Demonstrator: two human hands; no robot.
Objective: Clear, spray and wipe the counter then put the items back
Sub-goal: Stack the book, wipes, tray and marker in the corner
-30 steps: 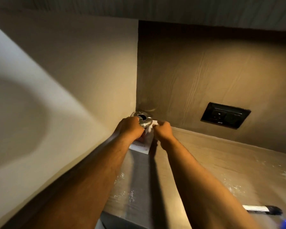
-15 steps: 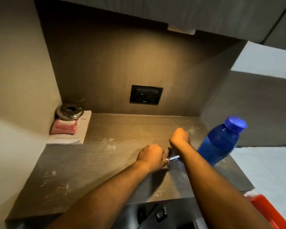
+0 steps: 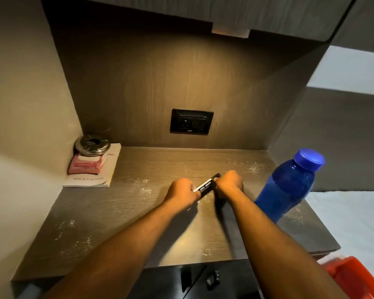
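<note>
A black marker pen [image 3: 206,185] with white lettering is held level just above the middle of the wooden counter [image 3: 121,212]. My left hand [image 3: 181,192] grips its near, white end and my right hand [image 3: 229,183] grips its far end. In the back left corner a white book [image 3: 108,169] lies flat, with a pink packet [image 3: 85,166] on it and a round metal ashtray [image 3: 92,143] on top. A blue bottle [image 3: 288,186] with a blue cap stands at the counter's right edge.
White specks and wet patches dot the counter. A black wall socket [image 3: 191,121] sits in the back panel. An overhead cabinet [image 3: 203,14] hangs above. A red tray [image 3: 354,279] shows at the bottom right, beside a white surface [image 3: 350,223].
My hands left the ashtray stack in the corner and came to the counter's middle. They now hold the black marker, lifted slightly and turned more into view.
</note>
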